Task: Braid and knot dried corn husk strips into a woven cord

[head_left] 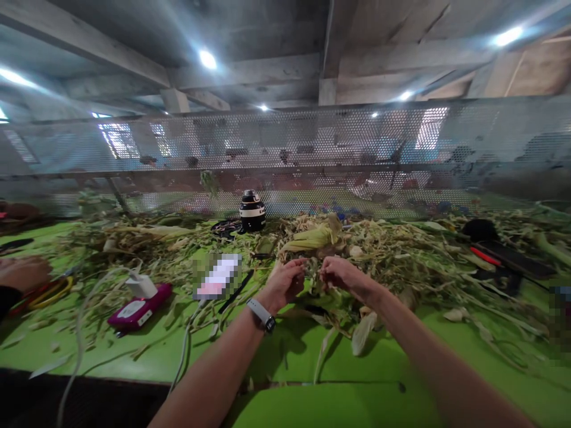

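Note:
Over the green table [312,359], my left hand [284,285] and my right hand [343,276] face each other with a small gap between them. The fingers of both hands are curled into pinches. Too small or hidden to make out is whatever they hold, though bits of pale plant strips show around the fingertips. A watch with a grey band [259,312] is on my left wrist. Just beyond the hands lies a yellow-green bundle of leaves like corn husk [312,238]. A pale loose husk piece [364,334] rests below my right hand.
Dry plant scraps [401,255] cover much of the table. A black bottle [252,213] stands before a perforated metal screen [285,139]. To the left are a blurred-out phone [218,276], a magenta box with a white plug [140,307], a cable [80,333] and another person's hand [24,272].

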A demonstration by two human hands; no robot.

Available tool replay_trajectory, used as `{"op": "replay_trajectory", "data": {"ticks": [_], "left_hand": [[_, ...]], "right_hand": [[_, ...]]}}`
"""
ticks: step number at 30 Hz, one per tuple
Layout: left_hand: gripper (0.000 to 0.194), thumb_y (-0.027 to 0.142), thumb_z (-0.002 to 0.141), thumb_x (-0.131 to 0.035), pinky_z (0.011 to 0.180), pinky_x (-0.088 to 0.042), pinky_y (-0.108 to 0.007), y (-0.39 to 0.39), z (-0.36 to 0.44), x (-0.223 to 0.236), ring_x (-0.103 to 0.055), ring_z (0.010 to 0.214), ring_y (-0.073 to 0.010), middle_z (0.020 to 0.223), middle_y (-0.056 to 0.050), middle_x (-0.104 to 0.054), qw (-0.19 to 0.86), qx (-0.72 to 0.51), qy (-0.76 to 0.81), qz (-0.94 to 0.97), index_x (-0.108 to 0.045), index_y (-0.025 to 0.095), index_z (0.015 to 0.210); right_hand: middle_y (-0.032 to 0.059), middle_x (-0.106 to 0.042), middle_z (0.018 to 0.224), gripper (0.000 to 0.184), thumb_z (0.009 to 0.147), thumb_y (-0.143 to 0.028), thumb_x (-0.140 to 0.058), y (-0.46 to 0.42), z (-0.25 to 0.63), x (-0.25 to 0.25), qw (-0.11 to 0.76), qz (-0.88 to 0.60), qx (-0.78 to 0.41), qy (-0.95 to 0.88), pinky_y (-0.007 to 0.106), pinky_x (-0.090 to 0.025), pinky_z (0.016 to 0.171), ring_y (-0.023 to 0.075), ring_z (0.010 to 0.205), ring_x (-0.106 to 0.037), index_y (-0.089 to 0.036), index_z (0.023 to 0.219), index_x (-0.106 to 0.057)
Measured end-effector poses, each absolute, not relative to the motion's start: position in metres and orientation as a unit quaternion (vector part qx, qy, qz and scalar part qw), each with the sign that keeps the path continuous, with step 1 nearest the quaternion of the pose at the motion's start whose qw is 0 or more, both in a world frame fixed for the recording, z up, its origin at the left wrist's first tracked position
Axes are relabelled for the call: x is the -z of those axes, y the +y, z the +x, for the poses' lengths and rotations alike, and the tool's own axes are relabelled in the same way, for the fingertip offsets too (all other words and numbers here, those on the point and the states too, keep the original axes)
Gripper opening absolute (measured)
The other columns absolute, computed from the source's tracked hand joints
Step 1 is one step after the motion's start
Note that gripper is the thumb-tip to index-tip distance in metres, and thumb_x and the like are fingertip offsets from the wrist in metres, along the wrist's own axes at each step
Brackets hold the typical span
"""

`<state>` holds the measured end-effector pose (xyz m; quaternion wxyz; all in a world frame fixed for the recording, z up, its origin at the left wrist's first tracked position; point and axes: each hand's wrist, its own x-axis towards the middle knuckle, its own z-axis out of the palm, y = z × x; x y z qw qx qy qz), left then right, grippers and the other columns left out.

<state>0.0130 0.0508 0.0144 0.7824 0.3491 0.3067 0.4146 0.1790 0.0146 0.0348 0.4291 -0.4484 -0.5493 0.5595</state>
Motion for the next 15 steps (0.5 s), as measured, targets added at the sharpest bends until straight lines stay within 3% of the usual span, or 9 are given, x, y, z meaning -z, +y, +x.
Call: {"op": "replay_trajectory", "data": {"ticks": [3, 8, 10, 15], "left_hand": [[0.016, 0.013, 0.065, -0.071, 0.037, -0.027, -0.014, 0.0515, 0.0152, -0.0113, -0.038, 0.037, -0.0034, 0.044, 0.008, -0.044, 0.795, -0.419, 0.289, 0.331, -0.056, 0.015, 0.070], [0.030, 0.023, 0.069, -0.069, 0.033, -0.016, -0.016, 0.0541, 0.0136, -0.0098, -0.025, 0.030, -0.0020, 0.036, 0.011, -0.031, 0.815, -0.369, 0.321, 0.312, -0.043, 0.017, 0.054], [0.034, 0.024, 0.069, -0.068, 0.033, -0.014, -0.016, 0.0546, 0.0121, -0.0099, -0.024, 0.029, -0.0019, 0.036, 0.010, -0.030, 0.823, -0.342, 0.321, 0.320, -0.040, 0.018, 0.052], [0.022, 0.018, 0.061, -0.072, 0.033, -0.012, -0.014, 0.0541, 0.0100, -0.0107, -0.025, 0.030, -0.0008, 0.040, 0.012, -0.036, 0.820, -0.348, 0.278, 0.360, -0.050, 0.016, 0.065]], "right_hand": [[-0.0061, -0.052, 0.053, 0.010, 0.061, -0.025, -0.056, 0.0142, 0.1751, -0.0336, 0.468, -0.440, -0.574, -0.508, 0.023, -0.046, 0.055, 0.0079, 0.048, -0.048, -0.019, 0.064, -0.050], [-0.0078, -0.054, 0.052, 0.015, 0.060, -0.024, -0.057, 0.0164, 0.1744, -0.0329, 0.477, -0.475, -0.548, -0.496, 0.022, -0.045, 0.050, 0.0079, 0.045, -0.048, -0.020, 0.073, -0.051], [-0.0090, -0.051, 0.049, 0.015, 0.060, -0.020, -0.056, 0.0187, 0.1748, -0.0322, 0.460, -0.501, -0.518, -0.519, 0.022, -0.043, 0.047, 0.0083, 0.042, -0.046, -0.020, 0.074, -0.050], [-0.0065, -0.049, 0.048, 0.007, 0.064, -0.014, -0.053, 0.0157, 0.1798, -0.0391, 0.349, -0.549, -0.375, -0.660, 0.022, -0.036, 0.048, 0.0104, 0.046, -0.047, -0.019, 0.068, -0.056]]}}
